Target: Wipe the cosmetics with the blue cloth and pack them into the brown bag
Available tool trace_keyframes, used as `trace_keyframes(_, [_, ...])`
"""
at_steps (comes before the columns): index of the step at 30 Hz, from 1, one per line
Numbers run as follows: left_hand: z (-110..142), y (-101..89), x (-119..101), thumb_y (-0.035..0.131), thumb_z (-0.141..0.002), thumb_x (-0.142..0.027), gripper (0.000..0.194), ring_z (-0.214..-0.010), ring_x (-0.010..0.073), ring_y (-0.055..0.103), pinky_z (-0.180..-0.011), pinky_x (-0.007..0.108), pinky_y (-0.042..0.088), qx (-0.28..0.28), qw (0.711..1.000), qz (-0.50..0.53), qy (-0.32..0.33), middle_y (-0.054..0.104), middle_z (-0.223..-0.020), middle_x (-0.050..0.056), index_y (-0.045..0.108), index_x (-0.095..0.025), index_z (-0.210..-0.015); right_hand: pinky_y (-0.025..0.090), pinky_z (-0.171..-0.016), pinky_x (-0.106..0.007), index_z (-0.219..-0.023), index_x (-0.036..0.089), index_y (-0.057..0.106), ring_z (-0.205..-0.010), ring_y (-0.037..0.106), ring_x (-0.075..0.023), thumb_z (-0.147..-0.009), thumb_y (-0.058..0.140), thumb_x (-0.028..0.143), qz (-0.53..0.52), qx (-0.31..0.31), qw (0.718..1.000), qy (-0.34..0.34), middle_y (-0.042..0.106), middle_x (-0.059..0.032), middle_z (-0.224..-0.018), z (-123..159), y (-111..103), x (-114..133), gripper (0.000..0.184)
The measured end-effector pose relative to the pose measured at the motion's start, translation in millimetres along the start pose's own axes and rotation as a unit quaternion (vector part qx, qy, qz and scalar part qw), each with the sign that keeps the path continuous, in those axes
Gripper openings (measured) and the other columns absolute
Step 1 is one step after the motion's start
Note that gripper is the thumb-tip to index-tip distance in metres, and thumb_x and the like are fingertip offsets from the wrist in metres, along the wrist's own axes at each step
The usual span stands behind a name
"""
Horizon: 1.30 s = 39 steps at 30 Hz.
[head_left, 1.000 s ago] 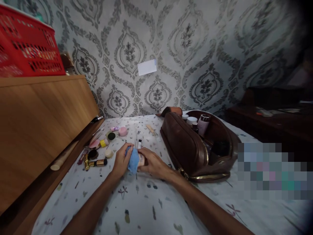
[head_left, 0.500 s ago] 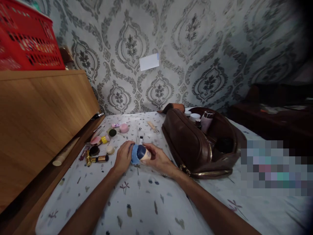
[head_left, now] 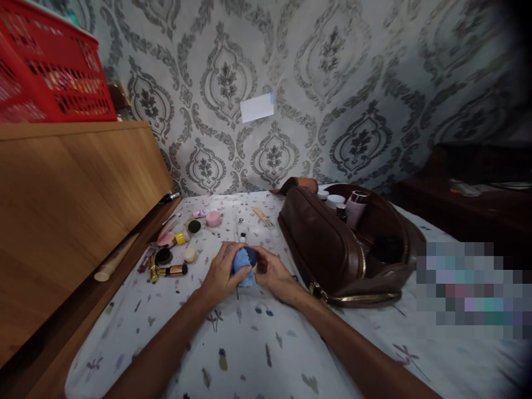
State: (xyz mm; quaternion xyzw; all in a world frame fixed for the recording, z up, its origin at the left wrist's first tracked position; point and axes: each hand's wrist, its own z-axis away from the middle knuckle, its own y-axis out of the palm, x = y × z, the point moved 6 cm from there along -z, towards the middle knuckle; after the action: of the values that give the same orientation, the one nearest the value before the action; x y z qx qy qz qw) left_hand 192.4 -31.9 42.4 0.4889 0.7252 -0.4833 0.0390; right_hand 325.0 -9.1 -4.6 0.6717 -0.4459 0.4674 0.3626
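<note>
**Two hands gripped a dark blue container [head_left: 251, 255] and a blue cloth [head_left: 241, 261], left of an unzipped brown bag [head_left: 316, 238]**

Behind the brown bag rose a wall [head_left: 272, 50] papered in ornate grey and white; beneath it spread a white patterned sheet [head_left: 249, 354]. Well to the bag's left stood a wooden cabinet [head_left: 70, 205], with a red basket [head_left: 54, 83] on top, higher than the bag.

Both hands met just left of the bag. The left hand [head_left: 222, 276], farther from it, had its fingers curled over the cloth and its thumb pressing the near side. The right hand [head_left: 272, 272], nearer the bag, had its fingers curved round the container; from where I stood, some fingertips were hidden.

The container sat between the hands, left of the bag, partly covered by cloth. I judged it light and stiff, with a smooth, rounded surface that might slide against fabric. Glass or plastic, I could not tell, so it seemed wise to treat it as breakable. The surest hold looked to be bare fingers round its side. The cloth appeared soft and limp, best pinned under a thumb.

Smaller things came last: a pink bottle [head_left: 356, 210] upright inside the bag and, well to its left, a pink jar [head_left: 213, 219] and a cream pot [head_left: 190, 255].
</note>
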Motion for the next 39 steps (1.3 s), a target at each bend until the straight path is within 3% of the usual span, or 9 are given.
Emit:
trace_keyframes(3, [0.6, -1.0, 2.7, 0.053, -0.095, -0.039, 0.037, -0.106, 0.0254, 0.059, -0.093, 0.039, 0.048, -0.009, 1.0, -0.018, -0.014, 0.057, -0.113, 0.01, 0.053, -0.022, -0.128, 0.052, -0.092, -0.037, -0.119, 0.021, 0.062, -0.099, 0.064, -0.0226, -0.061, 0.082, 0.025, 0.028, 0.006, 1.0, -0.007, 0.069, -0.0051, -0.11, 0.7, 1.7, 1.8, 0.061])
trace_keyframes(7, [1.3, -2.8, 4.9, 0.046, -0.098, -0.04, 0.032, -0.103, 0.0249, 0.06, -0.092, 0.039, 0.048, -0.037, 0.999, -0.008, -0.025, 0.061, -0.108, 0.009, 0.057, -0.021, -0.122, 0.053, -0.081, -0.033, -0.13, 0.022, 0.055, -0.089, 0.064, -0.0196, -0.058, 0.087, 0.025, 0.053, 0.02, 0.998, 0.019, 0.069, -0.0036, -0.106, 4.6, 4.8, 3.4, 0.079])
trace_keyframes(12, [1.4, -7.3, 11.4, 0.039, -0.101, -0.038, 0.029, -0.103, 0.0229, 0.062, -0.092, 0.037, 0.048, -0.093, 0.993, 0.015, -0.068, 0.066, -0.109, 0.009, 0.057, -0.02, -0.116, 0.054, -0.077, -0.032, -0.126, 0.02, 0.059, -0.087, 0.064, -0.019, -0.057, 0.089, 0.029, 0.042, 0.016, 0.999, 0.027, 0.068, -0.0044, -0.105, 5.7, 6.2, 1.2, 0.076])
trace_keyframes(19, [-0.5, -8.0, 19.9, 0.038, -0.1, -0.032, 0.026, -0.105, 0.0219, 0.062, -0.095, 0.038, 0.048, -0.106, 0.99, 0.035, -0.082, 0.066, -0.111, 0.009, 0.056, -0.022, -0.117, 0.055, -0.087, -0.036, -0.126, 0.022, 0.056, -0.096, 0.068, -0.0216, -0.062, 0.086, 0.028, 0.066, -0.036, 0.997, -0.011, 0.068, -0.0068, -0.115, 2.6, -1.0, 0.8, 0.071])
trace_keyframes(23, [-1.3, -3.2, 16.3, 0.047, -0.088, -0.015, 0.03, -0.103, 0.0234, 0.061, -0.093, 0.038, 0.048, -0.08, 0.996, 0.02, -0.033, 0.063, -0.108, 0.009, 0.057, -0.021, -0.115, 0.056, -0.083, -0.036, -0.127, 0.022, 0.052, -0.09, 0.068, -0.0218, -0.07, 0.079, 0.032, 0.113, -0.108, 0.987, -0.038, 0.067, -0.0078, -0.117, 2.3, -14.3, 7.4, 0.064])
trace_keyframes(28, [-0.8, 1.2, 7.7, 0.043, -0.071, -0.001, 0.048, -0.105, 0.024, 0.057, -0.094, 0.038, 0.047, -0.047, 0.999, 0.009, 0.008, 0.06, -0.107, 0.008, 0.059, -0.022, -0.11, 0.054, -0.086, -0.041, -0.125, 0.021, 0.049, -0.098, 0.068, -0.0273, -0.072, 0.074, 0.036, 0.22, -0.191, 0.956, -0.032, 0.068, -0.0102, -0.114, 4.4, -33.7, 7.4, 0.061])
trace_keyframes(33, [-0.6, -2.2, 5.3, 0.043, -0.073, -0.001, 0.045, -0.107, 0.0238, 0.057, -0.096, 0.038, 0.047, -0.057, 0.998, 0.011, 0.013, 0.059, -0.107, 0.008, 0.059, -0.022, -0.109, 0.052, -0.092, -0.044, -0.126, 0.02, 0.046, -0.106, 0.067, -0.0289, -0.078, 0.063, 0.036, 0.263, -0.184, 0.947, -0.03, 0.067, -0.013, -0.119, 4.2, -35.8, 0.6, 0.054])
trace_keyframes(39, [-2.9, -18.1, 10.5, 0.045, -0.081, -0.006, 0.037, -0.109, 0.0229, 0.058, -0.097, 0.037, 0.046, -0.085, 0.996, -0.035, -0.014, 0.059, -0.111, 0.009, 0.058, -0.021, -0.113, 0.053, -0.089, -0.044, -0.132, 0.02, 0.044, -0.104, 0.068, -0.0293, -0.08, 0.062, 0.037, 0.287, -0.184, 0.94, -0.014, 0.067, -0.0148, -0.122, 3.6, -34.2, -2.3, 0.058])
